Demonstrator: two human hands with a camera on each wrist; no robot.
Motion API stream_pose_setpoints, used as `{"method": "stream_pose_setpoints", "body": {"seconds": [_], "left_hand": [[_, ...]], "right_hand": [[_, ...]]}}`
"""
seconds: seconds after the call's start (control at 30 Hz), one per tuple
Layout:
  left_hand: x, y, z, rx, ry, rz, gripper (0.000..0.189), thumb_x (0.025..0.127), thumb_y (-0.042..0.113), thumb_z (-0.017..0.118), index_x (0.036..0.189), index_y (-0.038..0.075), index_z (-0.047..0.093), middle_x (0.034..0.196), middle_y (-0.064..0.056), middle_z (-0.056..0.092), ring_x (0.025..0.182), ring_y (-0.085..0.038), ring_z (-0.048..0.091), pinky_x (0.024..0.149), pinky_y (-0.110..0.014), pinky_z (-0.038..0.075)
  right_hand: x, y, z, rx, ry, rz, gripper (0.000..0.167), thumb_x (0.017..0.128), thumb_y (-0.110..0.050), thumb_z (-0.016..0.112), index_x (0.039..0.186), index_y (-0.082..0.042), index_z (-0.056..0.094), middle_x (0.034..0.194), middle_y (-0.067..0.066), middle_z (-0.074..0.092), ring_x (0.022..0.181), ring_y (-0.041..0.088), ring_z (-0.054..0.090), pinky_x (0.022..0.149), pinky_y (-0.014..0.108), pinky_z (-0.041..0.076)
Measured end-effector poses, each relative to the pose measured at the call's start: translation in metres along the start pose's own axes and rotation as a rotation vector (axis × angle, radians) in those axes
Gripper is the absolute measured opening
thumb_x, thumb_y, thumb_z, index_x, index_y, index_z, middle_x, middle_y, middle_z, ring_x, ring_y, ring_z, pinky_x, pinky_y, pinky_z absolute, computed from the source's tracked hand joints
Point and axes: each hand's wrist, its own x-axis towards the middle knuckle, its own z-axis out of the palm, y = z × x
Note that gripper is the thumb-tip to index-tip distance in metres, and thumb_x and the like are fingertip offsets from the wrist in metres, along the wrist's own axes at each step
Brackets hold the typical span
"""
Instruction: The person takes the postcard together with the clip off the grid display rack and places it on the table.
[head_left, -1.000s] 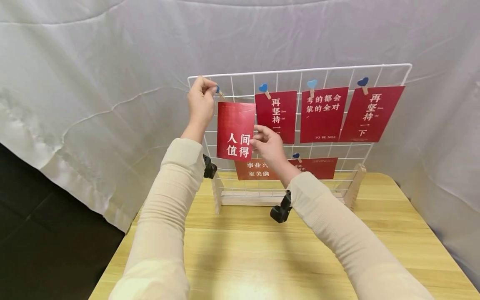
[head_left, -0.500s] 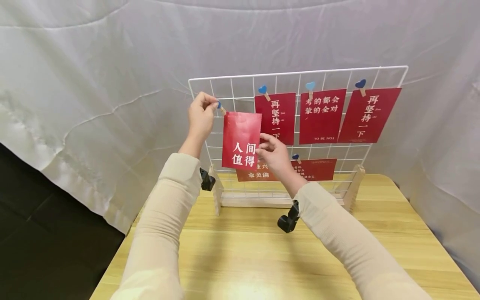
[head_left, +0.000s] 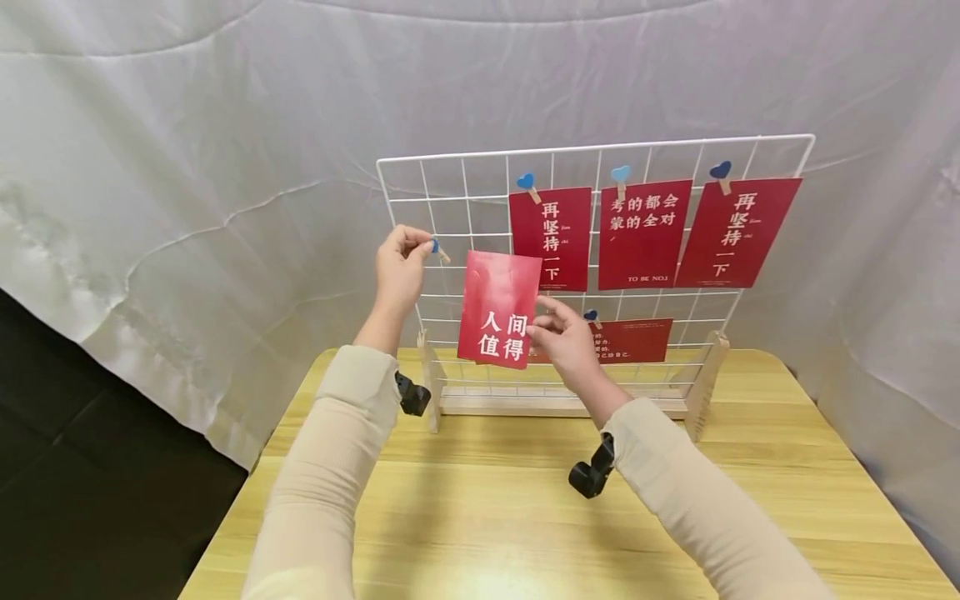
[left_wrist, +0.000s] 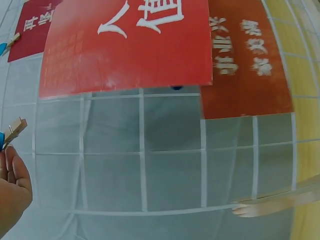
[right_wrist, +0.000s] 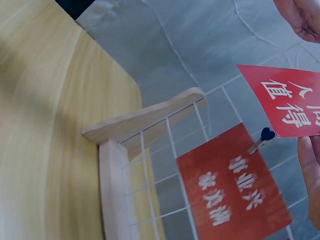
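Observation:
My left hand (head_left: 400, 271) pinches a small wooden clothespin (head_left: 446, 256) by its blue heart end. In the left wrist view the clothespin (left_wrist: 15, 131) stands apart from any card. A red card (head_left: 498, 287) with white characters is held at its lower right edge between the thumb and fingers of my right hand (head_left: 572, 350). This card hangs in front of the white wire grid (head_left: 465, 155) and covers most of an orange-red card (right_wrist: 230, 185), which a dark blue heart clothespin (right_wrist: 262, 139) holds.
Three red cards, the middle one (head_left: 645, 242) between two others, hang along the grid's top under heart clothespins. Another red card (head_left: 637, 342) hangs lower. Wooden feet (head_left: 708, 383) carry the grid on the wooden table (head_left: 480, 500). Behind it hangs a pale curtain (head_left: 225, 125).
Both hands have come lower, and the right hand with the card has also moved right. The clothespin, earlier at the card's top left corner, is now apart from it.

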Motion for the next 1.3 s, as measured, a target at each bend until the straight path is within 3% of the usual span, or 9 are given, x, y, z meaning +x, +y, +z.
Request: {"method": "stream_pose_setpoints", "body": {"seconds": [0.3, 0.67, 0.97, 1.3], "left_hand": [[-0.024, -0.03, -0.005, -0.02, -0.011, -0.131, 0.005, 0.081, -0.006, 0.052, 0.081, -0.002, 0.055, 0.075, -0.003, 0.052, 0.069, -0.008, 0.047, 0.065, -0.019, 0.04], [-0.053, -0.06, -0.023, -0.012, 0.005, -0.227, 0.005, 0.081, -0.003, 0.056, 0.084, -0.006, 0.056, 0.073, 0.002, 0.053, 0.068, -0.008, 0.049, 0.064, -0.016, 0.042], [-0.088, -0.085, -0.027, 0.001, -0.01, -0.346, 0.008, 0.082, -0.002, 0.054, 0.088, -0.006, 0.056, 0.087, -0.011, 0.055, 0.075, -0.011, 0.052, 0.071, -0.019, 0.045], [-0.123, -0.11, -0.03, 0.024, -0.008, -0.46, 0.01, 0.082, 0.0, 0.054, 0.091, -0.005, 0.056, 0.092, -0.013, 0.055, 0.083, -0.019, 0.055, 0.079, -0.031, 0.044]], "right_hand": [[-0.015, 0.017, -0.018, 0.022, 0.03, 0.033, 0.047, 0.079, 0.006, 0.056, 0.123, -0.003, 0.044, 0.081, 0.007, 0.056, 0.067, 0.01, 0.055, 0.063, 0.031, 0.051], [-0.035, 0.031, -0.05, 0.015, 0.069, 0.011, 0.044, 0.081, 0.005, 0.054, 0.122, 0.0, 0.043, 0.076, -0.003, 0.055, 0.071, 0.009, 0.055, 0.061, 0.029, 0.051], [-0.049, 0.045, -0.07, 0.021, 0.104, 0.054, 0.045, 0.08, 0.01, 0.052, 0.123, 0.004, 0.039, 0.072, -0.005, 0.054, 0.067, 0.007, 0.055, 0.058, 0.026, 0.05], [-0.07, 0.069, -0.095, 0.016, 0.139, 0.073, 0.046, 0.079, 0.012, 0.051, 0.123, 0.005, 0.038, 0.072, -0.004, 0.056, 0.066, 0.008, 0.056, 0.058, 0.026, 0.051]]}}
